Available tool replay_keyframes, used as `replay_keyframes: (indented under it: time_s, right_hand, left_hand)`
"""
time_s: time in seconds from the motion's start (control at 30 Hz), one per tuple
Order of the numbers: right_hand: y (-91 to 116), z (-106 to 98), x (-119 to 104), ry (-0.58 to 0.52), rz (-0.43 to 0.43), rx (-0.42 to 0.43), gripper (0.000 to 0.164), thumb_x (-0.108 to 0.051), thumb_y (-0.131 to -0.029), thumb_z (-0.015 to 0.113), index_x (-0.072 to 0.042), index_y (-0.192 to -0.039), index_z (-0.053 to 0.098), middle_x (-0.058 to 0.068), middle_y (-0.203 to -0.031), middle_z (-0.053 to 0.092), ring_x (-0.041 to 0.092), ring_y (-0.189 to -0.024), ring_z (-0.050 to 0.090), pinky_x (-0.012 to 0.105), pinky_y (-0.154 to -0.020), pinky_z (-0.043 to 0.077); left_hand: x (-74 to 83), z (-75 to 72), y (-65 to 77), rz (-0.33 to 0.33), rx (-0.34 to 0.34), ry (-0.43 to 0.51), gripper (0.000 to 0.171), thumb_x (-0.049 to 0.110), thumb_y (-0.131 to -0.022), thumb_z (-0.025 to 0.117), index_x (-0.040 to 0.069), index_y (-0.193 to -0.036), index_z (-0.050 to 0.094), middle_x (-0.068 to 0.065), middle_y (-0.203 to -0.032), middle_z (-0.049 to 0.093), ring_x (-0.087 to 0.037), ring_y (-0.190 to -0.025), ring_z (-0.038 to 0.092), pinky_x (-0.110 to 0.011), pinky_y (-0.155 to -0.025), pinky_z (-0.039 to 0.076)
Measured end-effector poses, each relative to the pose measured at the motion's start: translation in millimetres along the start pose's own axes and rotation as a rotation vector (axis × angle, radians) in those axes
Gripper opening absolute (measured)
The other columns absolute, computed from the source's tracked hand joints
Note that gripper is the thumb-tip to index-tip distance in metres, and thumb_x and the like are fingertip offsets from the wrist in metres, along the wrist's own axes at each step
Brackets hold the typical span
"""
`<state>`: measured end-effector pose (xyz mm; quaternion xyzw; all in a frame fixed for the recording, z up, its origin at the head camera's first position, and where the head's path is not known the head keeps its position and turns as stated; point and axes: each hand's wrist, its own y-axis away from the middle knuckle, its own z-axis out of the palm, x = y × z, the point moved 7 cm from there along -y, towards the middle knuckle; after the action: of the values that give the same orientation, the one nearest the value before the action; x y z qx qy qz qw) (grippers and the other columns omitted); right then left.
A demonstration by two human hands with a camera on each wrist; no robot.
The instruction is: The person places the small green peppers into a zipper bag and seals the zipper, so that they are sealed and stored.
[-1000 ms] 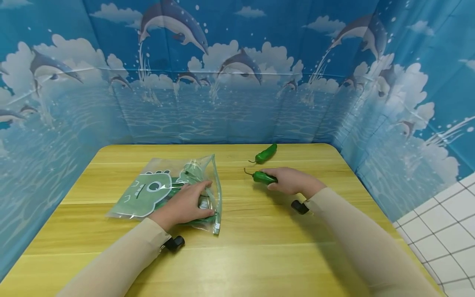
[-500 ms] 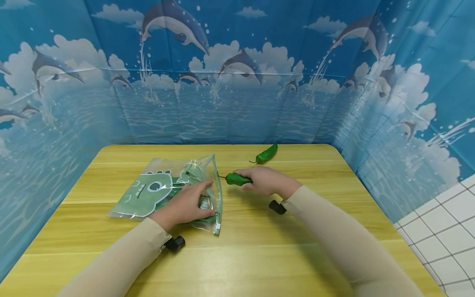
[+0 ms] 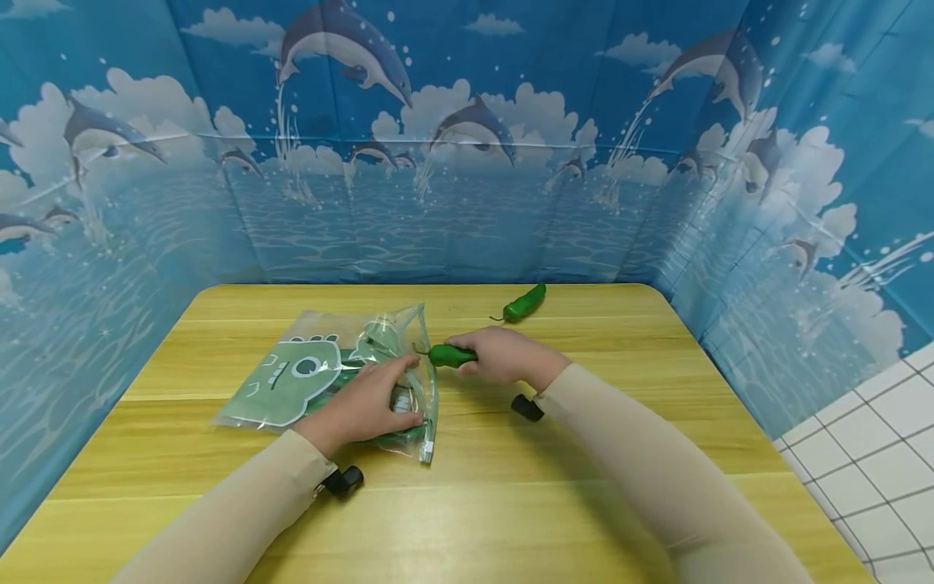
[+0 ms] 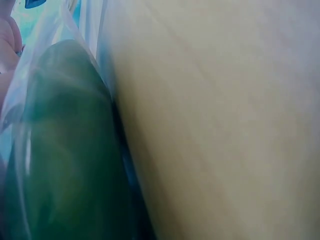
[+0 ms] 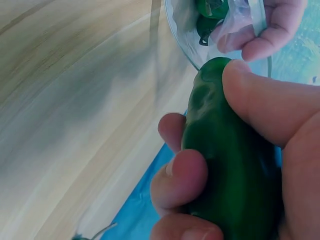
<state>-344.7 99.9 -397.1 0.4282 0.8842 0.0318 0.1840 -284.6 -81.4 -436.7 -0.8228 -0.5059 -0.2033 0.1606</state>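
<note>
My right hand grips a green chili pepper, its thin curved stem pointing left over the mouth of a clear zip bag. In the right wrist view, thumb and curled fingers wrap the glossy pepper. My left hand holds the bag near its mouth, thumb and fingers spread in the head view; its fingertips curl at the bag's edge in the right wrist view. The bag bears a green cartoon monster print. Several green peppers lie inside, one of them large in the left wrist view.
Another green chili pepper lies near the far edge of the wooden table, beyond my right hand. A blue dolphin-print curtain hangs behind and along the sides. White tiles show at the lower right.
My right hand has carried the pepper left, from the right of the bag to its mouth, slowing over the last half second. The left hand and bag have barely moved.
</note>
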Motion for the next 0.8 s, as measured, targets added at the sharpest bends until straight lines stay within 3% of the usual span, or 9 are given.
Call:
replay_keyframes:
  time_s: [0.1, 0.37, 0.6, 0.8]
  right_hand:
    - [-5, 1, -3, 0.014, 0.011, 0.005, 0.059, -0.029, -0.105, 0.066, -0.021, -0.160, 0.047, 0.006, -0.144, 0.066, 0.019, -0.111, 0.068, 0.041, -0.094, 0.055]
    - [-9, -1, -11, 0.041, 0.050, -0.005, 0.059, -0.029, -0.107, 0.062, -0.023, -0.163, 0.043, 0.012, -0.131, 0.061, 0.019, -0.092, 0.061, 0.037, -0.082, 0.051]
    - [-11, -4, -13, -0.017, 0.033, -0.014, 0.060, -0.023, -0.106, 0.065, -0.021, -0.162, 0.044, 0.011, -0.138, 0.061, 0.019, -0.103, 0.061, 0.040, -0.089, 0.053]
    - [-18, -1, -13, -0.030, 0.026, 0.032, 0.058, -0.025, -0.103, 0.070, -0.019, -0.157, 0.051, 0.006, -0.143, 0.065, 0.019, -0.115, 0.066, 0.039, -0.097, 0.055]
  left_hand:
    - [1.4, -0.2, 0.7, 0.018, 0.008, 0.011, 0.093, 0.046, -0.089, 0.082, 0.014, -0.163, 0.037, -0.006, -0.165, 0.046, -0.031, -0.153, 0.043, -0.061, -0.128, 0.027]
    - [4.5, -2.0, 2.7, 0.031, 0.014, 0.019, 0.094, 0.044, -0.089, 0.083, 0.012, -0.164, 0.036, -0.008, -0.165, 0.045, -0.034, -0.155, 0.039, -0.060, -0.127, 0.029]
    - [5.5, -4.0, 5.2, 0.034, 0.019, 0.021, 0.093, 0.043, -0.089, 0.084, 0.015, -0.164, 0.036, -0.008, -0.166, 0.043, -0.037, -0.155, 0.037, -0.060, -0.125, 0.034]
    - [7.6, -6.3, 6.3, 0.053, 0.020, 0.029, 0.092, 0.041, -0.089, 0.084, 0.015, -0.164, 0.036, -0.009, -0.166, 0.042, -0.037, -0.155, 0.037, -0.060, -0.123, 0.037]
